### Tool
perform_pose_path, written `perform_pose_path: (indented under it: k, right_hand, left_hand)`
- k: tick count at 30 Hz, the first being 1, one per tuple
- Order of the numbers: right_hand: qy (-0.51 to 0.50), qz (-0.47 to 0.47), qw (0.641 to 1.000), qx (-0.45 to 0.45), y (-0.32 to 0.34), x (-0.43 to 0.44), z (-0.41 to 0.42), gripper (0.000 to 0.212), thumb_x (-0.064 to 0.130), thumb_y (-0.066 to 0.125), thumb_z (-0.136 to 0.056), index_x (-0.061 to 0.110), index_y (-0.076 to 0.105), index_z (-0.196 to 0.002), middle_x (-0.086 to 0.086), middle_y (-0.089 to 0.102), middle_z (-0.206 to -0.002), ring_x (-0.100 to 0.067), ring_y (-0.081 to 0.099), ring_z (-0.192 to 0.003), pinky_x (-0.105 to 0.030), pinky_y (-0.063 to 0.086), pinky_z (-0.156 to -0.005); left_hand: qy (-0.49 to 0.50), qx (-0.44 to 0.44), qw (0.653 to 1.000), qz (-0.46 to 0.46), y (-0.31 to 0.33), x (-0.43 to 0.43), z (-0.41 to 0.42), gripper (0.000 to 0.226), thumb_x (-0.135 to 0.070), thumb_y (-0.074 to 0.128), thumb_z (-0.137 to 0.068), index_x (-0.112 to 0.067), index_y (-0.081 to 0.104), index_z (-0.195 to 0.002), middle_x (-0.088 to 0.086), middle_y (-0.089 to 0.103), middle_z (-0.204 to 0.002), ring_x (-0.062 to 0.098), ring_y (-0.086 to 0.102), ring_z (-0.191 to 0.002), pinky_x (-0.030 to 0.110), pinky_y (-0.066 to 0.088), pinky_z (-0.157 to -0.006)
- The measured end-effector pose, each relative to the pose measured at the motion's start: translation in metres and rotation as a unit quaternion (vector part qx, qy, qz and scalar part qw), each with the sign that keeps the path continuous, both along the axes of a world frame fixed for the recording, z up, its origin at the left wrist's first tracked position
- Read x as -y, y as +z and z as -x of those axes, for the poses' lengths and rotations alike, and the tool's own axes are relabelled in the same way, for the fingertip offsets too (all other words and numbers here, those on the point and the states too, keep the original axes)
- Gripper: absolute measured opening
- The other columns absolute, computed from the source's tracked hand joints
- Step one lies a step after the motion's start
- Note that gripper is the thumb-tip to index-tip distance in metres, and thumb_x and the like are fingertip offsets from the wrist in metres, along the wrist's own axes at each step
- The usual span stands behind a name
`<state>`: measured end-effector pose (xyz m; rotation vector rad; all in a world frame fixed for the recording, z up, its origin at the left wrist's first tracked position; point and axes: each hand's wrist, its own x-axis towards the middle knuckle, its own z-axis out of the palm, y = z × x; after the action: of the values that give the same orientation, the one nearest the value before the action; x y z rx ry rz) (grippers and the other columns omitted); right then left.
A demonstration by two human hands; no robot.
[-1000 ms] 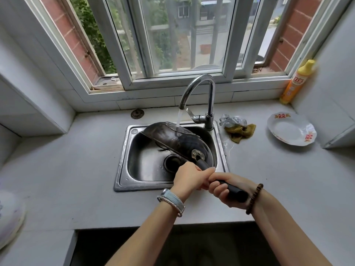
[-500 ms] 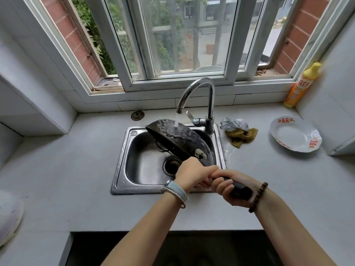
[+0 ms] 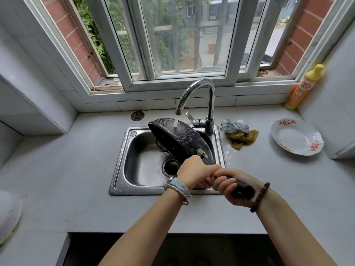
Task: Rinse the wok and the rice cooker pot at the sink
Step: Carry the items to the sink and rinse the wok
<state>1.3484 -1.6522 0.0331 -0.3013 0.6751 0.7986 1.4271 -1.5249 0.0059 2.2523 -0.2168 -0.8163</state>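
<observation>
In the head view I am seeing both hands wrapped around the long black handle point(image 3: 243, 190) of the wok point(image 3: 184, 139), in front of the sink point(image 3: 123, 169). The left hand point(image 3: 194, 169), with a pale woven band point(image 3: 178, 189) on its wrist, is gripping the handle close to the pan, all fingers curled tightly around it. The right hand point(image 3: 228, 185), with a bead bracelet point(image 3: 260, 196), is gripping just behind it, touching the left one, and the end of the handle is sticking out past the palm. The wok is hanging over the basin, steeply tilted, its far rim raised under the curved tap point(image 3: 197, 89). A stream of water point(image 3: 175, 121) is falling on the upper part of the pan and spreading there (the dark surface is looking wet and speckled). Below the pan, the drain point(image 3: 172, 166) is showing in the basin floor. On the grey counter point(image 3: 67, 169), just right of the tap, a metal scrubber point(image 3: 233, 126) is lying against a yellow-brown cloth point(image 3: 242, 138). Farther right a white plate point(image 3: 295, 139) with red marks is resting, and an orange bottle point(image 3: 303, 87) is standing in the corner below the window.
</observation>
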Motion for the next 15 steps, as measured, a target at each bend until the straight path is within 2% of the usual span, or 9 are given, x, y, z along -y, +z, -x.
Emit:
perform_pose_path:
  k: [3,5,7,9,12,15]
  right_hand:
    - [0.000,0.006,1.000,-0.002,0.000,-0.001,0.000,0.032,-0.011,0.081,-0.054,0.000,0.054,-0.066,0.000,0.043,-0.051,-0.008,0.043,-0.030,-0.018,0.038,-0.027]
    - [0.002,0.032,0.999,-0.009,0.002,-0.003,0.001,0.020,-0.003,0.074,-0.068,0.001,0.055,-0.067,0.000,0.042,-0.051,-0.008,0.042,-0.029,-0.018,0.037,-0.026]
    - [0.002,0.059,0.998,-0.016,0.003,-0.007,0.003,0.017,0.006,0.064,-0.081,-0.001,0.056,-0.068,0.001,0.042,-0.051,-0.007,0.042,-0.029,-0.017,0.037,-0.026]
    - [0.005,0.080,0.997,-0.016,0.004,-0.011,0.006,0.020,0.011,0.059,-0.082,-0.003,0.058,-0.067,0.000,0.043,-0.051,-0.007,0.042,-0.029,-0.017,0.037,-0.026]
    - [0.016,0.101,0.995,-0.008,0.004,-0.018,0.010,0.022,0.012,0.060,-0.080,-0.004,0.061,-0.064,0.000,0.043,-0.051,-0.007,0.041,-0.030,-0.016,0.037,-0.026]
    - [0.023,0.126,0.992,-0.003,0.003,-0.027,0.014,0.013,0.011,0.061,-0.078,0.000,0.058,-0.072,0.000,0.042,-0.051,-0.006,0.041,-0.030,-0.016,0.036,-0.026]
  left_hand:
    - [-0.003,-0.005,1.000,0.009,0.001,0.000,0.001,0.056,-0.057,0.061,-0.062,-0.002,0.072,-0.066,0.007,0.069,-0.055,0.021,0.072,-0.059,0.042,0.062,-0.066]
    - [0.003,-0.002,1.000,0.011,0.002,-0.002,0.003,0.054,-0.054,0.062,-0.064,-0.001,0.071,-0.066,0.007,0.069,-0.054,0.021,0.072,-0.059,0.042,0.062,-0.066]
    - [0.004,-0.006,1.000,0.012,0.002,-0.005,0.005,0.052,-0.050,0.062,-0.068,0.001,0.071,-0.065,0.008,0.068,-0.053,0.022,0.072,-0.059,0.041,0.062,-0.067]
    - [0.000,-0.024,1.000,0.017,0.003,-0.009,0.008,0.051,-0.048,0.062,-0.070,0.001,0.072,-0.066,0.009,0.068,-0.052,0.022,0.072,-0.059,0.040,0.062,-0.068]
    - [0.000,-0.015,1.000,0.018,-0.001,-0.016,0.012,0.060,-0.056,0.060,-0.060,0.003,0.071,-0.069,0.013,0.069,-0.057,0.026,0.072,-0.063,0.045,0.061,-0.067]
    - [0.006,-0.020,0.999,0.026,-0.003,-0.023,0.017,0.068,-0.059,0.061,-0.056,0.006,0.070,-0.076,0.019,0.070,-0.066,0.031,0.072,-0.068,0.050,0.060,-0.067]
